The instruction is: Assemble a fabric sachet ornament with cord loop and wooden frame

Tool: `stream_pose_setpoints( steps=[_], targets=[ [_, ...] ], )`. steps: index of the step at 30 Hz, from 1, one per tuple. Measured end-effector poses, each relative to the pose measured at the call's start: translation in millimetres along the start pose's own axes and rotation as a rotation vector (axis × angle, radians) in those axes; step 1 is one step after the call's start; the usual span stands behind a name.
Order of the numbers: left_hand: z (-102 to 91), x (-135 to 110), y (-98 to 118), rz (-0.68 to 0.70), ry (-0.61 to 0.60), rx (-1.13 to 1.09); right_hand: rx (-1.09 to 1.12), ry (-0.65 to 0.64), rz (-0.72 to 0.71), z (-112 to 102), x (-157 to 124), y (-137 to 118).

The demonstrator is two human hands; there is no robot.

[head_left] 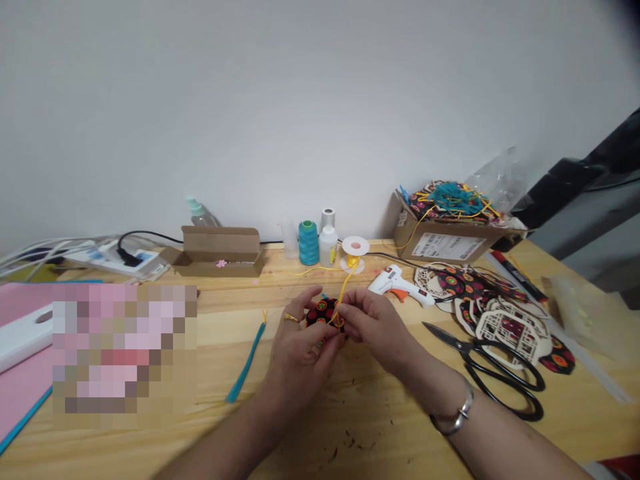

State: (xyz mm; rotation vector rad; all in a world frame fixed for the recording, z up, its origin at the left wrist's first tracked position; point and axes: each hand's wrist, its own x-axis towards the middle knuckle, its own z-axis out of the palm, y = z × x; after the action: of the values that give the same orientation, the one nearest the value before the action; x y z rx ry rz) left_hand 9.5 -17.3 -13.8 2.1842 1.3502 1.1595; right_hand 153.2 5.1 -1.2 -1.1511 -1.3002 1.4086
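My left hand (pixel 296 347) and my right hand (pixel 374 323) meet at the middle of the wooden table (pixel 370 427). Both pinch a small black patterned fabric piece (pixel 324 311) with red and green dots. A yellow cord (pixel 346 283) runs from that piece up to a small white spool of yellow cord (pixel 355 251) behind it. My right fingers close on the cord at the piece's right edge. A ring sits on my left hand and a silver bangle on my right wrist.
Black scissors (pixel 493 367), a white glue gun (pixel 397 283) and several wooden cut-outs with patterned fabric (pixel 505 320) lie to the right. A cardboard box of tangled cords (pixel 445 233) stands behind. A teal tassel (pixel 249 360), teal thread spool (pixel 309 242), open box (pixel 219 252) and pink sheet (pixel 25 380) lie left.
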Motion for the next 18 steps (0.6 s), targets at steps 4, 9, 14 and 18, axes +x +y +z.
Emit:
stream_pose_setpoints(
  steps=[4, 9, 14, 18],
  targets=[
    [-1.7, 1.6, 2.2, -0.050, -0.078, -0.112, 0.147, -0.058, 0.057, 4.2, -2.2, -6.3],
    [-6.0, 3.9, 8.0, -0.197, -0.099, -0.329, 0.036, -0.050, -0.017, 1.8, -1.3, -6.1],
    [-6.8, 9.3, 7.3, -0.502, -0.075, -0.783, -0.227, -0.008, -0.129, 0.0, -3.1, -3.5],
    [-7.5, 12.7, 7.1, -0.566, -0.190, -0.798, -0.324, -0.022, -0.163, 0.3, -5.3, -3.5]
  ],
)
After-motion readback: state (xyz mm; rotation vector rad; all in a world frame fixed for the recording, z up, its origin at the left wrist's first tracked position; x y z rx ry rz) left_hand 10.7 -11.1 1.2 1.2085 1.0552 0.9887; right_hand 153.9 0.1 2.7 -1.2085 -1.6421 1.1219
